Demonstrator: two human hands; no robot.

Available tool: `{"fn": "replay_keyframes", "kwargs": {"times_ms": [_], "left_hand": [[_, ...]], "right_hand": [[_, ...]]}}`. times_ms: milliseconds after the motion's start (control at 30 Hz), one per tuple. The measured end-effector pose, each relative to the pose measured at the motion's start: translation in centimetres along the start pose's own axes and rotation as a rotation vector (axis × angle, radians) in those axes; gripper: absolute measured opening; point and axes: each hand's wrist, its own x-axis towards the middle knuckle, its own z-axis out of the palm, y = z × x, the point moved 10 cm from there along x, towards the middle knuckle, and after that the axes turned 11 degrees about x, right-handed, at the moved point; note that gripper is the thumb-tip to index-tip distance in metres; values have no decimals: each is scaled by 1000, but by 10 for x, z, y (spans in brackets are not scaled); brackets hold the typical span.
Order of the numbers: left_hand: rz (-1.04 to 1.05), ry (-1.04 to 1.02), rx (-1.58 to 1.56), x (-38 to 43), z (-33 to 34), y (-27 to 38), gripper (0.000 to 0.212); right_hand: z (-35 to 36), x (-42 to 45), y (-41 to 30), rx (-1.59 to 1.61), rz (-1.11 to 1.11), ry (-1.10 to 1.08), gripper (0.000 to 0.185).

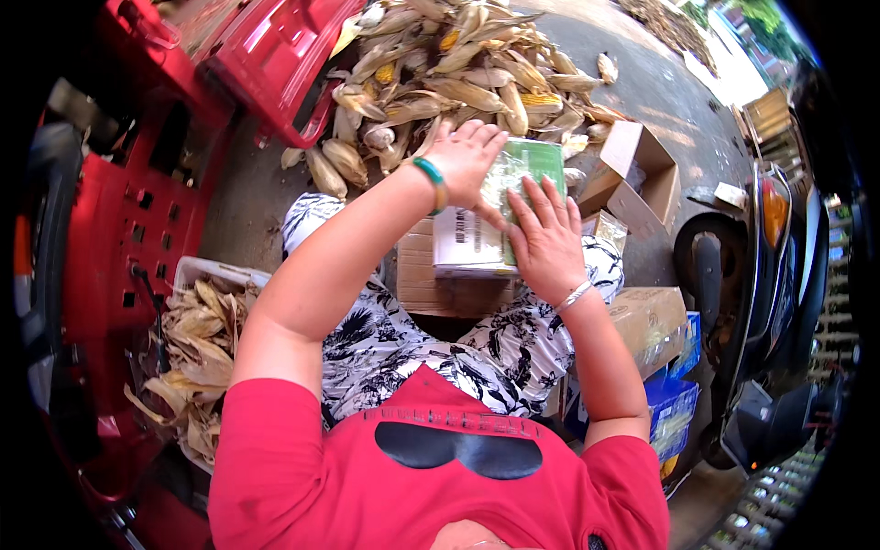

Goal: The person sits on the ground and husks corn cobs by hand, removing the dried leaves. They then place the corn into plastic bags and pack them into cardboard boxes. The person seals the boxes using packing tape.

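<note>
A white and green box (pixel 471 240) bearing printed writing lies in front of me, with a shiny clear film or tape across its top. My left hand (pixel 464 165) rests on its upper left part, fingers stretched out flat. Lower on the right side, my right hand (pixel 550 240) lies flat with its fingers spread on the green part. The two thumbs come close together over the middle of the box. Under it, between my knees, is a brown cardboard box (pixel 416 282). Neither hand grips anything that I can see.
A heap of corn cobs in dry husks (pixel 474 89) lies ahead. Right are an opened carton (pixel 653 185), a taped carton (pixel 650 323), a blue box (pixel 670 409) and a parked motor scooter (pixel 770 275). Left are a white crate (pixel 189 271) of husks and a red vehicle (pixel 110 254).
</note>
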Motion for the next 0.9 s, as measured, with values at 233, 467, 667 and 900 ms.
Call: {"fn": "replay_keyframes", "kwargs": {"times_ms": [233,467,667,900], "left_hand": [[36,-209,-253,22,14,-25,105],[-544,60,-827,-51,56,-234,81],[-1239,-158,-504,-254,313,-371,45],[-1702,-568,-678,-335,441,-268,47]], "right_hand": [[-5,1,-10,119,-8,10,40],[-9,10,-22,207,-33,9,37],[-2,21,-33,226,-11,-35,39],[11,23,-27,153,77,-140,43]]}}
